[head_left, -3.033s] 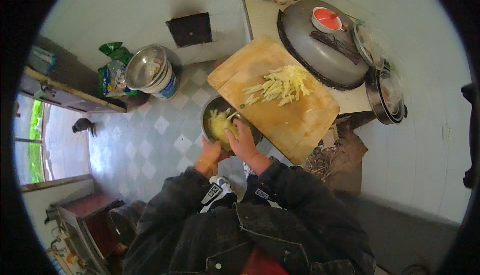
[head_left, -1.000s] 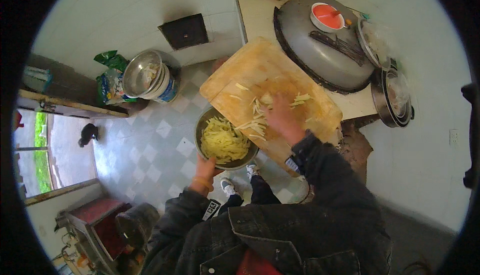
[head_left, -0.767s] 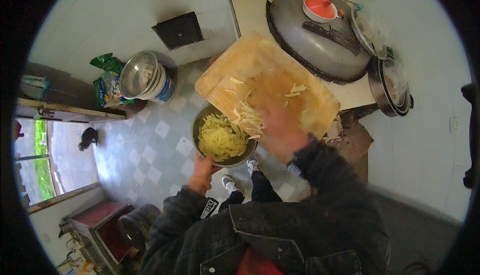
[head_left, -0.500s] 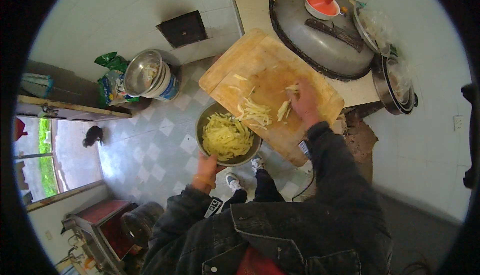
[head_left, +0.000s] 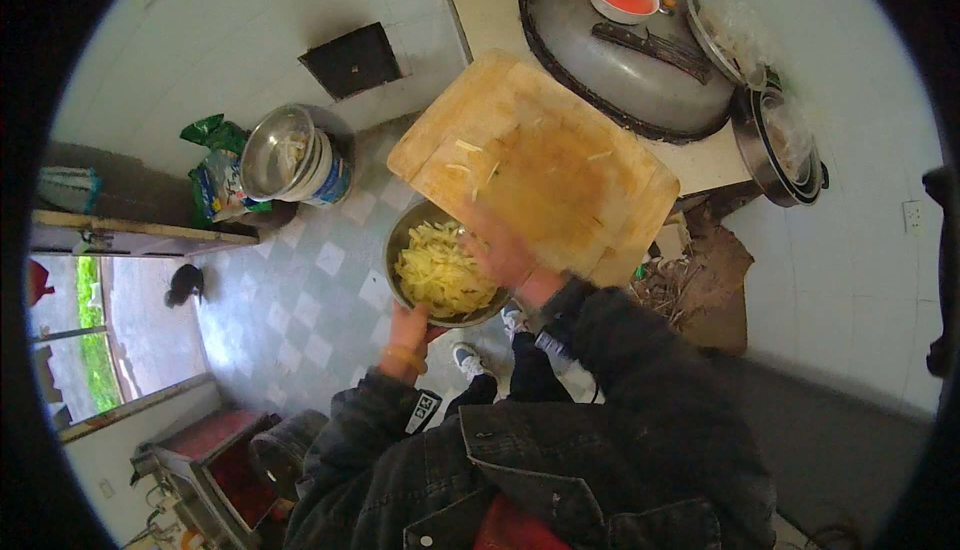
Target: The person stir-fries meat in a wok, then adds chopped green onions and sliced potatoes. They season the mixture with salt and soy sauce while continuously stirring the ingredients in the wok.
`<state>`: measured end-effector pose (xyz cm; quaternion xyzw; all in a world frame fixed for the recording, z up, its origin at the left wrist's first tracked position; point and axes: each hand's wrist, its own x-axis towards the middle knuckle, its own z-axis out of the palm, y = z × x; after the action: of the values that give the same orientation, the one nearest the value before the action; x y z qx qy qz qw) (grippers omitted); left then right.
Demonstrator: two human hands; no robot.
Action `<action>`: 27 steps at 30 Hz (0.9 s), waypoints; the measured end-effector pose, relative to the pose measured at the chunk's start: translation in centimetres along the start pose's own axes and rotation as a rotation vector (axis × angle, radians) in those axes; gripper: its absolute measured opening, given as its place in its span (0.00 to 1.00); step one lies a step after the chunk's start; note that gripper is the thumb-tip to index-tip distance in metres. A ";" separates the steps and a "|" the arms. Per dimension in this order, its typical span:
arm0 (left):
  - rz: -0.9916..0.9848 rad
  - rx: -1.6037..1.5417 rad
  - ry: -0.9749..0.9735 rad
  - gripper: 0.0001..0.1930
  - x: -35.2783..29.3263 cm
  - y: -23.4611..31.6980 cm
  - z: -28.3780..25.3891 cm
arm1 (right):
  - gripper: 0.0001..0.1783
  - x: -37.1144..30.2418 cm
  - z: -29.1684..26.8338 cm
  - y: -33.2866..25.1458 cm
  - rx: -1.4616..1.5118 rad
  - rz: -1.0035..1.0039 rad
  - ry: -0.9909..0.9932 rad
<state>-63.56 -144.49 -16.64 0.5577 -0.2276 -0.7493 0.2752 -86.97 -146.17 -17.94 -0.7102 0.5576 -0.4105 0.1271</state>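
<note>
Strips [head_left: 440, 268] of pale yellow food fill a round metal bowl [head_left: 408, 227] held up against the near left edge of a wooden cutting board [head_left: 565, 185] in a tiled kitchen. The person's left hand [head_left: 408, 330] is clamped on the bowl's near rim, thumb over the lip, while the right hand [head_left: 508, 258], blurred, reaches between board and bowl at the right side of the heap; whether its fingers are closed on any strips cannot be told. A few loose strips lie scattered on the board's stained surface. Behind the board, on a pale counter [head_left: 490, 18], a large grey domed lid [head_left: 610, 80] carries a white bowl [head_left: 612, 10] with something red inside. At left, a metal basin [head_left: 268, 160] sits atop a white bucket [head_left: 333, 180] near the wall, beside a green bag [head_left: 210, 190].
</note>
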 end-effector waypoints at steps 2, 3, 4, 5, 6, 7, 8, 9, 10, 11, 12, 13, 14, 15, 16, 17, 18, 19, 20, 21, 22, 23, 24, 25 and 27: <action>0.042 0.034 0.004 0.25 0.1 -0.3 -0.2 | 0.22 0.9 -5.3 5.5 -0.507 -0.026 0.031; 0.038 0.025 -0.008 0.25 0.3 -0.5 -0.3 | 0.19 1.1 -8.3 8.2 -0.745 -0.025 0.137; 0.031 0.018 -0.018 0.26 0.4 -0.7 -0.4 | 0.20 0.9 -10.6 10.2 -0.667 0.389 0.154; 0.032 0.008 -0.036 0.26 0.6 -0.8 -0.5 | 0.23 0.9 -12.8 12.0 -0.599 0.643 0.250; 0.006 0.010 -0.017 0.26 0.7 -1.0 -0.6 | 0.25 0.5 -13.6 12.8 -0.490 0.778 0.505; -0.007 0.007 -0.008 0.26 1.0 -1.1 -0.6 | 0.25 0.7 -13.7 13.4 -0.499 0.684 0.392; -0.016 0.003 0.005 0.26 1.2 -1.1 -0.6 | 0.26 0.4 -13.0 12.9 -0.493 0.657 0.294; -0.007 -0.002 0.016 0.26 1.4 -1.2 -0.6 | 0.27 0.2 -11.4 11.8 -0.488 0.555 0.213; 0.001 -0.005 0.026 0.26 1.5 -1.1 -0.6 | 0.26 0.6 -9.2 10.6 -0.547 0.427 0.243; -0.009 -0.005 0.037 0.26 1.7 -1.1 -0.5 | 0.25 1.0 -7.0 9.1 -0.612 0.207 0.283; 0.007 -0.006 0.032 0.26 1.9 -0.9 -0.4 | 0.26 1.1 -5.4 7.6 -0.430 0.239 0.106; 0.006 -0.002 0.030 0.26 2.0 -0.8 -0.3 | 0.25 0.9 -3.2 5.6 -0.257 0.186 0.013; 0.003 0.008 0.052 0.26 2.1 -0.6 -0.2 | 0.25 0.6 -1.3 3.6 -0.055 0.164 -0.084; 0.011 -0.032 0.033 0.26 2.2 -0.4 -0.1 | 0.23 0.4 0.4 1.8 0.139 0.076 -0.103; 0.016 -0.064 0.037 0.26 2.2 -0.2 -0.1 | 0.25 0.1 1.0 0.6 0.130 0.045 -0.134; 0.032 -0.107 0.012 0.25 2.2 0.0 0.0 | 0.26 0.3 1.0 0.2 0.122 0.015 -0.184; 0.027 -0.079 0.056 0.25 2.2 0.1 0.0 | 0.27 0.7 0.6 -0.1 0.081 -0.091 -0.255; 0.028 -0.059 0.069 0.25 2.1 0.2 0.0 | 0.27 1.8 -0.8 1.2 0.091 -0.003 -0.195; 0.022 -0.036 0.113 0.25 2.1 0.3 -0.1 | 0.27 4.0 -2.8 3.6 -0.078 -0.009 -0.115; 0.037 -0.052 0.096 0.25 2.2 0.4 0.0 | 0.27 6.1 -4.8 6.0 -0.130 0.060 0.024; 0.043 -0.062 0.107 0.25 2.2 0.3 0.0 | 0.28 8.5 -7.0 8.4 -0.350 0.159 0.107; 0.066 -0.075 0.096 0.25 2.4 0.4 0.1 | 0.28 10.2 -8.5 10.1 -0.421 0.262 0.301; 0.061 -0.087 0.118 0.25 2.4 0.3 0.2 | 0.28 10.9 -8.9 10.3 -0.486 0.418 0.366; 0.074 -0.099 0.117 0.25 2.6 0.4 0.3 | 0.29 10.8 -8.4 9.8 -0.530 0.327 0.244; 0.092 -0.112 0.133 0.24 2.8 0.4 0.7 | 0.30 9.3 -6.5 7.1 -0.548 0.240 0.003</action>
<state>-64.79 -146.65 -18.13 0.5790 -0.1919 -0.7088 0.3543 -96.24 -155.16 -14.27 -0.6466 0.7278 -0.2276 -0.0227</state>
